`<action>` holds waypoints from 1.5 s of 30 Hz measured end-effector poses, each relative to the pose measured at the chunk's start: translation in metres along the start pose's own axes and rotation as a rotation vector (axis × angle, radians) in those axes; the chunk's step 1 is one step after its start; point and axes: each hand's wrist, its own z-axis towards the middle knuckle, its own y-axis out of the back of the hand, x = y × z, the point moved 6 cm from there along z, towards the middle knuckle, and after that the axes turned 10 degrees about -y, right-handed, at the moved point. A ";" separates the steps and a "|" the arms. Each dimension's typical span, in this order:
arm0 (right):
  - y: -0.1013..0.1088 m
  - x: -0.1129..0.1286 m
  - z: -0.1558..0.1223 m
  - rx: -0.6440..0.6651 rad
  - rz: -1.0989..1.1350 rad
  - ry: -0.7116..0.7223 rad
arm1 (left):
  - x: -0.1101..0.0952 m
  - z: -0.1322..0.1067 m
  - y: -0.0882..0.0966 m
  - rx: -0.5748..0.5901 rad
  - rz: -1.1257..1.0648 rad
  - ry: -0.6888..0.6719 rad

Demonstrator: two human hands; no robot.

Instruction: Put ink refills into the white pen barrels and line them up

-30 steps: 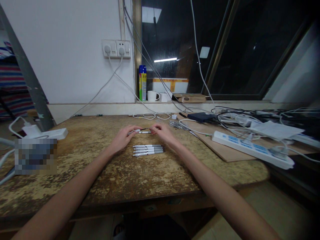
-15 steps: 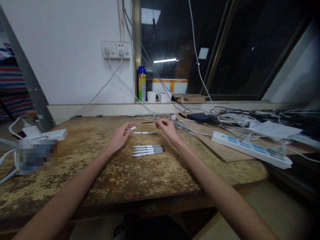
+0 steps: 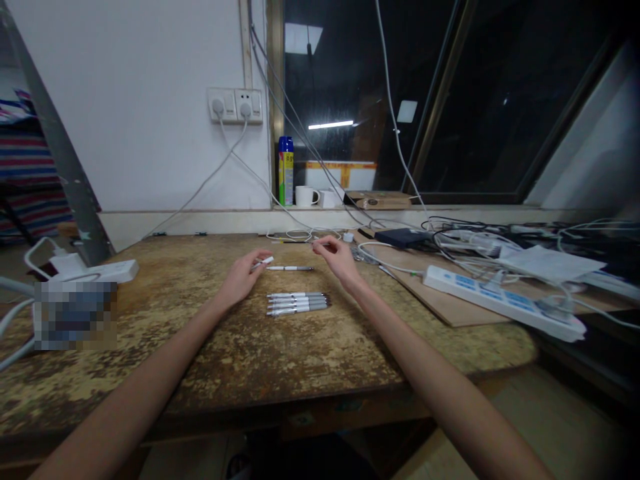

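Observation:
My left hand (image 3: pixel 243 277) is closed around a white pen barrel (image 3: pixel 269 260), whose end sticks out past the fingertips. My right hand (image 3: pixel 336 257) is pinched near the table's far side. A thin dark pen refill (image 3: pixel 295 242) with a yellowish far end reaches leftward from its fingertips; the gripped end is mostly hidden. Between and just below the hands, one white-and-grey pen (image 3: pixel 291 268) lies crosswise on the worn table (image 3: pixel 240 360). Closer to me, several similar pens (image 3: pixel 297 304) lie side by side in a row.
A power strip (image 3: pixel 503 300) and tangled cables lie on a brown board (image 3: pixel 430 293) at right. Another white power strip (image 3: pixel 117 271) is at left. A spray can (image 3: pixel 285 171), a mug (image 3: pixel 306 195) and a cardboard box (image 3: pixel 383 199) stand on the sill.
The refill by my right hand has shifted slightly away from me. Both hands keep nearly the same places, and the pens lie as before. The view has tilted up slightly.

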 end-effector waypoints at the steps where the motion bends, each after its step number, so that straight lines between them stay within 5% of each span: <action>1: 0.000 0.001 -0.001 0.000 -0.002 0.001 | 0.000 0.000 0.000 0.002 -0.003 -0.002; 45: 0.001 0.015 -0.004 0.002 0.132 0.141 | 0.006 -0.002 -0.002 0.021 0.013 0.013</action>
